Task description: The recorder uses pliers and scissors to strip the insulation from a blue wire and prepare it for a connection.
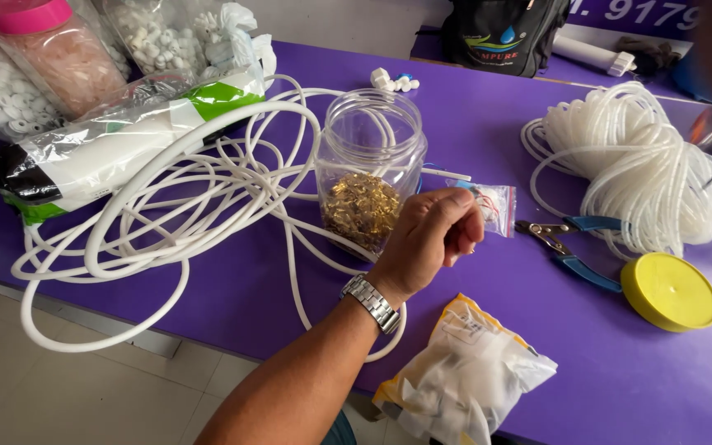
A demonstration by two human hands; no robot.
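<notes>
A purple tabletop [504,124] fills the room's near side, with pale floor tiles showing at the near left. The left hand [430,235], a metal wristwatch [371,302] on its wrist, hovers mid-table with its fingers [465,221] curled in and pinched together; whether anything small sits between them I cannot tell. Just beyond the fingertips lies a small clear zip bag [496,206] with red and white bits inside. Just left of the hand stands an open clear plastic jar [370,165], its bottom filled with small brass-coloured fittings [362,208]. Loose white tubing [158,206] loops around the jar and across the left of the tabletop. To the right lie blue-handled pliers [574,243], a yellow lid [670,291] and a thick coil of translucent tubing [640,165]. Near the table's edge sits a bag of white parts [463,379]. The right hand is out of view.
</notes>
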